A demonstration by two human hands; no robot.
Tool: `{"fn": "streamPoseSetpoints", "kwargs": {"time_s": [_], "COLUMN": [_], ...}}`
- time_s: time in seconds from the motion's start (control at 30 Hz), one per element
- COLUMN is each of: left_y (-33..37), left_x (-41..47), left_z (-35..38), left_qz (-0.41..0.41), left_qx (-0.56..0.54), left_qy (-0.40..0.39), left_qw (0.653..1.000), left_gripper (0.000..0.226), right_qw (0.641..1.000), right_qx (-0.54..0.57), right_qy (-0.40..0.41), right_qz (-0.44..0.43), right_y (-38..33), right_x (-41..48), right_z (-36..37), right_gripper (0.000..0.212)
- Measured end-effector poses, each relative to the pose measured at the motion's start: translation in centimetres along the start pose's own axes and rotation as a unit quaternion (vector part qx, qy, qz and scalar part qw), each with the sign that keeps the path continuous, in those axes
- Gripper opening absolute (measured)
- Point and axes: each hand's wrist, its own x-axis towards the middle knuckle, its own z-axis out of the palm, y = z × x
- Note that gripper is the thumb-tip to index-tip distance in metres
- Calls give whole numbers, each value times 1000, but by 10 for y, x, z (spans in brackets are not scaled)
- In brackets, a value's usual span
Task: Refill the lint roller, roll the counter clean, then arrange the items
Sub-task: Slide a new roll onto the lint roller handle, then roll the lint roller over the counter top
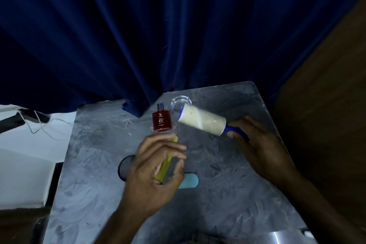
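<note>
Lint roller [202,119] being held just above the grey counter [227,184], white roll pointing left, blue handle wrapped in the closed right hand [261,144]. Left hand [154,168] gripping a slim yellow-green bottle [165,166], tilted, fingers curled round it. Standing just beside the roll's left end: a red perfume bottle [161,120]; behind it, a clear glass dish [181,102]. Lying under the left hand: a light blue case [190,181] and a dark ring [123,166]. Hanging behind the counter: a blue curtain [158,25].
</note>
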Motion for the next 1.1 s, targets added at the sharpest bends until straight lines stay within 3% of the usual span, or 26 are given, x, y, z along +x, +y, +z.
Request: {"fn": "streamPoseSetpoints", "kwargs": {"time_s": [0.13,0.23,0.33,0.43,0.53,0.6,0.7,0.87,1.1], "left_y": [-33,-66,-102,-136,-161,-169,-172,-173,-177], "left_x": [-31,-41,-37,-31,-28,-27,-25,-29,-33], "left_z": [46,93,144,183,207,217,227,229,234], "left_qz": [-112,-197,-225,-212,-209,-207,-194,-146,-140], "left_qx": [-30,33,135,178,190,206,227,259,271], "left_qy": [-67,-156,-257,-296,-310,-312,-309,-297,-289], "left_qw": [991,967,930,914,908,904,903,907,908], "left_gripper": [18,69,126,144,149,150,148,132,133], "right_qw": [968,921,893,916,932,942,946,948,946], "right_qx": [167,233,213,110,19,31,28,-135,-159], "right_qy": [79,97,103,72,87,82,48,-49,-32], "right_qz": [170,297,383,379,351,325,318,285,281], "right_y": [39,67,88,99,103,104,110,111,123], "right_x": [-20,-32,-31,-22,-8,1,8,4,6], "right_z": [47,93,127,152,167,172,180,188,183], "right_gripper": [17,21,27,24,21,23,30,41,33]}}
